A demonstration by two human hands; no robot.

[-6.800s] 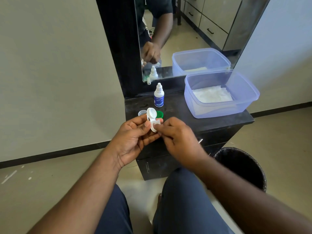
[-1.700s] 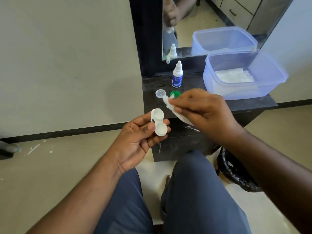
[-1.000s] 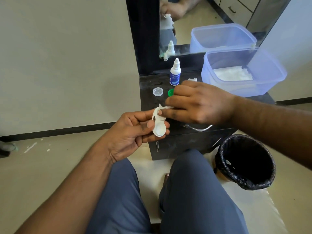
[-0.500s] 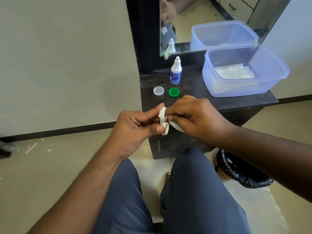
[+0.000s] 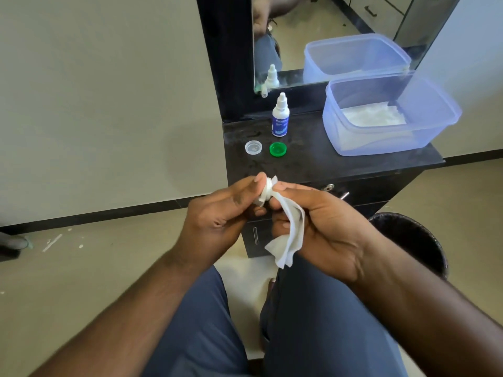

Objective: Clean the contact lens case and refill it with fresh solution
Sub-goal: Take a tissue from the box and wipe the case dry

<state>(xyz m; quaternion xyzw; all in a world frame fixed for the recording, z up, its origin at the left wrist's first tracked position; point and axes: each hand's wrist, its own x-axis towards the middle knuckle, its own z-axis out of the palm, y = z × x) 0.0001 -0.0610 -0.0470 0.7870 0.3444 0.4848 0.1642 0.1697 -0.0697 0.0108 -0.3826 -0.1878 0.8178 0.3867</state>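
Left hand (image 5: 217,213) curled round the white contact lens case (image 5: 265,192), thumb pressed on its upper end, case held edge-on in front of the tabletop (image 5: 321,159) rim. Right hand (image 5: 324,227) meeting it from 3 o'clock, fingers (image 5: 283,186) pinching a white tissue (image 5: 290,235) against the case, loose tail of the tissue hanging down across the palm. Both hands raised above the lap, clear of the tabletop.

On the dark tabletop, at 12 o'clock from the hands: a clear cap (image 5: 253,147) and a green cap (image 5: 278,149) lying side by side, apart from each other, open sides up. Beyond them, further toward 12 o'clock, a solution bottle (image 5: 280,117) standing upright, white with a blue label, nozzle on top. At 2 o'clock from the hands, a translucent plastic container (image 5: 353,142) with white tissues (image 5: 373,115) inside. Mirror (image 5: 326,23) behind the bottle, reflecting bottle and container. Black bin (image 5: 419,240) on the floor at 3 o'clock, partly hidden by the right forearm
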